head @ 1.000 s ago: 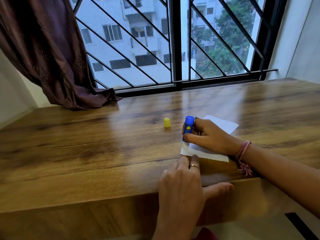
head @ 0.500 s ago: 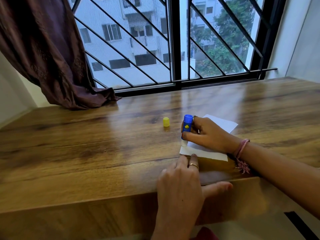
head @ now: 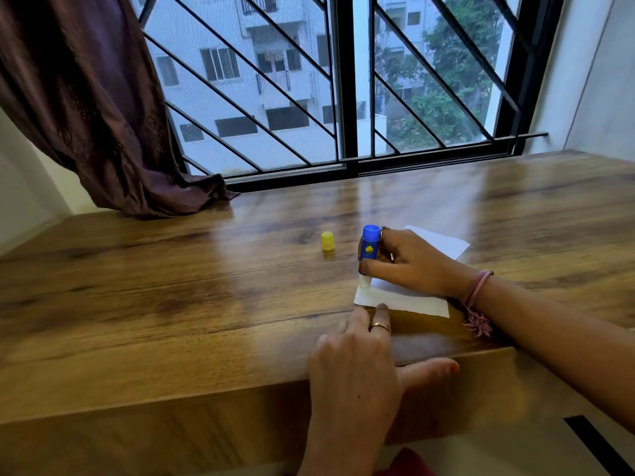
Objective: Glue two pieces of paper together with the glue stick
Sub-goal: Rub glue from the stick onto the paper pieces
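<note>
White paper (head: 402, 299) lies on the wooden table (head: 171, 286), right of centre; I cannot tell one sheet from two. My right hand (head: 412, 262) grips a blue glue stick (head: 369, 247), held upright with its white tip pressed on the paper's left near corner. My left hand (head: 354, 365) rests flat at the table's near edge, fingertips touching the paper's near edge and thumb spread to the right. The stick's yellow cap (head: 327, 241) stands on the table, left of the stick.
A dark curtain (head: 103, 115) hangs at the back left and drapes onto the table. A barred window (head: 343, 80) runs along the table's far edge. A white wall (head: 601, 80) stands at the right.
The glue stick's tip has slid slightly along the paper's left edge under my right hand. My left hand stays on the near edge.
</note>
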Demonstrator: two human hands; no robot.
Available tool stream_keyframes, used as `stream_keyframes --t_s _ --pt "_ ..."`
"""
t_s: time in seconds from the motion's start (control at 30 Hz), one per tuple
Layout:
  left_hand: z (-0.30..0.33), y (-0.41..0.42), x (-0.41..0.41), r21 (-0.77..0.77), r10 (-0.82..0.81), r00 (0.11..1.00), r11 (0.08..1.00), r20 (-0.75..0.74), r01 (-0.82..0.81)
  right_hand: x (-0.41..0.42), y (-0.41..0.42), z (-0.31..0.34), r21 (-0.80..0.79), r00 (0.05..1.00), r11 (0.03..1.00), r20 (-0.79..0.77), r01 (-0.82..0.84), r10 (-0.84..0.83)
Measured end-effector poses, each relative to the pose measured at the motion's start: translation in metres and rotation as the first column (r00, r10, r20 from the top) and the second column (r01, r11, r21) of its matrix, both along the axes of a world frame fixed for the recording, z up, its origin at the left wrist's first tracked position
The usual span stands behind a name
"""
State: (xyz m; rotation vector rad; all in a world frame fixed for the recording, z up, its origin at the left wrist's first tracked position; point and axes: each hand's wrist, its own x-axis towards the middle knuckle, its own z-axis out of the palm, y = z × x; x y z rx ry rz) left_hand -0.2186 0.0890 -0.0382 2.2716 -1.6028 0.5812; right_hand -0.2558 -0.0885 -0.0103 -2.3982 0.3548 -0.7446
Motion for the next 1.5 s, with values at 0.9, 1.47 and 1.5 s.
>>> stream_keyframes --t_s 0.9,1.47,1.5 --pt "0.001 -0.001 0.001 -0.032 -0.014 1.0 0.999 0.018 0.015 0.005 -0.014 -0.003 0.027 0.996 0.996 0.019 0.089 -0.089" --pt "0.0 -0.002 0.002 -0.045 -0.014 1.0 0.999 -0.001 0.014 0.007 -0.022 -0.006 0.038 0.994 0.994 0.012 0.104 -0.105" --pt "0.0 -0.002 0.002 -0.044 -0.015 1.0 0.999 -0.001 0.015 0.007 -0.022 -0.006 0.025 0.995 0.995 0.008 0.101 -0.101"
